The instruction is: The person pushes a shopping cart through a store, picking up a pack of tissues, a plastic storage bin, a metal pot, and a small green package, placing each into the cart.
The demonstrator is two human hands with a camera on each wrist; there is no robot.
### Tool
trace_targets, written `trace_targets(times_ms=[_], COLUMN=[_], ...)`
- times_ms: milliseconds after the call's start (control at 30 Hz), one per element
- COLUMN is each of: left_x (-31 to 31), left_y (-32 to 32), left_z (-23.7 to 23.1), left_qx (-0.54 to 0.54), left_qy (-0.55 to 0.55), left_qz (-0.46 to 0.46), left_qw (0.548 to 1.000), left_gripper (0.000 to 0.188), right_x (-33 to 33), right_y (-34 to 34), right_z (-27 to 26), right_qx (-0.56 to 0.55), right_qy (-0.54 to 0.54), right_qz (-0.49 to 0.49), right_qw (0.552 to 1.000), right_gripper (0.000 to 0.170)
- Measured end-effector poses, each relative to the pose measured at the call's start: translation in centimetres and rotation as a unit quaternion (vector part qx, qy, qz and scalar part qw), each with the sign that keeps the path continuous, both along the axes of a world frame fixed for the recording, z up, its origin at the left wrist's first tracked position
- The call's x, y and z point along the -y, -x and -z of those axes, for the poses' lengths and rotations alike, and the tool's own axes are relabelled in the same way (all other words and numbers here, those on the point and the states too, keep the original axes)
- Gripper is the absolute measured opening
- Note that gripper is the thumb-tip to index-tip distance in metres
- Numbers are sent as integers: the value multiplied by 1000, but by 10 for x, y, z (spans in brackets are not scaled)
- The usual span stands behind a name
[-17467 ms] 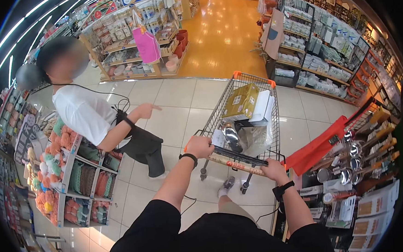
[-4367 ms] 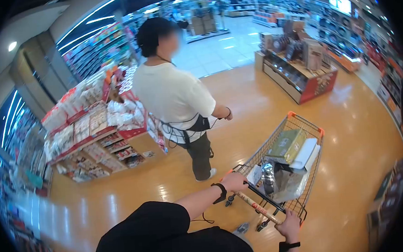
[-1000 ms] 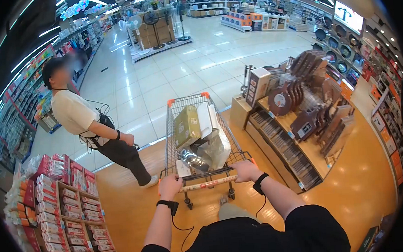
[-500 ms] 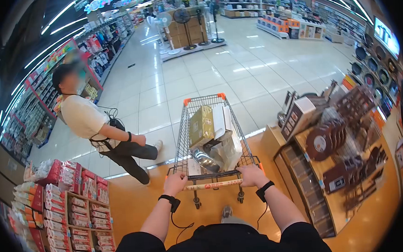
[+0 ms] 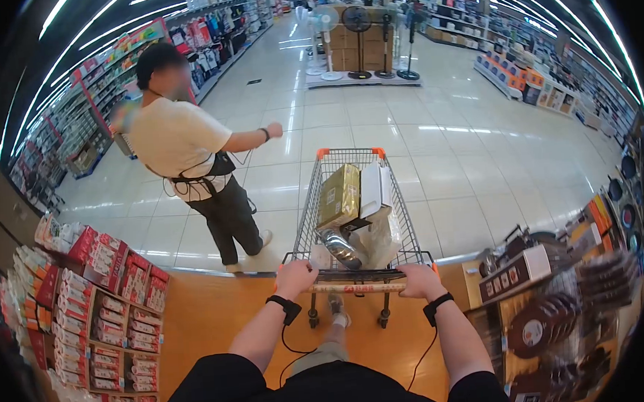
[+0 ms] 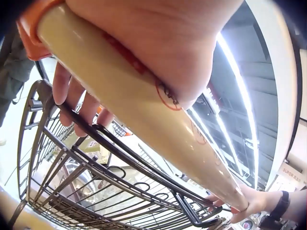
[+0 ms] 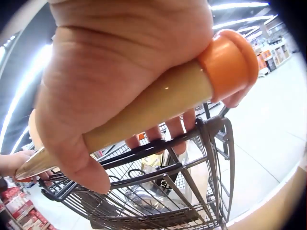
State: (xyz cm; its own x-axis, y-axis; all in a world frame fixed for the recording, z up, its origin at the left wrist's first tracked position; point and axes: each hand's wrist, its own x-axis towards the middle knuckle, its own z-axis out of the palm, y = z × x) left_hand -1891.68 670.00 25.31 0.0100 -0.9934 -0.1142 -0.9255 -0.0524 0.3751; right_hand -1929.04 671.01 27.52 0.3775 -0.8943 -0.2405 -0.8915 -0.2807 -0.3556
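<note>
A wire shopping cart (image 5: pixel 310 224) with orange corners stands in front of the body. My left hand (image 5: pixel 296 278) grips the left end of its cream handle bar (image 5: pixel 349 288), and my right hand (image 5: pixel 421 280) grips the right end. In the left wrist view the fingers (image 6: pixel 79 103) reach past the bar (image 6: pixel 129 96) onto the black rim. The right wrist view has the palm over the bar (image 7: pixel 148 105), beside its orange end cap (image 7: pixel 229 64). The cart holds a gold-green box (image 5: pixel 338 195), a white box (image 5: pixel 371 188), a shiny metal item (image 5: pixel 340 248) and a clear plastic bag (image 5: pixel 384 240).
A person in a white shirt (image 5: pixel 178 140) walks at the left, one arm out. Shelves of red-and-white packages (image 5: pixel 111 317) stand at left; a display with brown round boards (image 5: pixel 540 328) is at right. Fans (image 5: pixel 359 44) stand on a platform ahead, across pale tiles (image 5: pixel 400 159).
The cart has moved forward toward the tiles and the view has turned right to left across the displays, bringing the fans nearer the centre. The person has raised a forearm. Both hands keep their grip.
</note>
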Motion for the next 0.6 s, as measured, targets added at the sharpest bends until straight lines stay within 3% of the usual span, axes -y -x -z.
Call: trace_targets(times_ms=[133,200,333,400,600], left_x=[55,82,145,170,273], left_y=[8,17,17,18,23], left_z=[-10,-30,2,-14,15], left_qx=[-6,-8,-47,-71,-86], left_qy=[3,-101,-43,-26,-19], left_qz=[-29,-34,-21,-19,-37], left_qw=[1000,994,998,997,995], left_gripper=[37,42,45,41,37], right_x=[66,105,183,222,326], right_y=[3,18,30,36,36], right_z=[-4,23,57,78,85], right_qx=[-22,16,17,59,40], right_qy=[4,33,52,34,36], right_qz=[-10,-26,-31,-45,-38], right_qw=[1000,999,998,997,998], right_gripper=[76,74,75,80,81])
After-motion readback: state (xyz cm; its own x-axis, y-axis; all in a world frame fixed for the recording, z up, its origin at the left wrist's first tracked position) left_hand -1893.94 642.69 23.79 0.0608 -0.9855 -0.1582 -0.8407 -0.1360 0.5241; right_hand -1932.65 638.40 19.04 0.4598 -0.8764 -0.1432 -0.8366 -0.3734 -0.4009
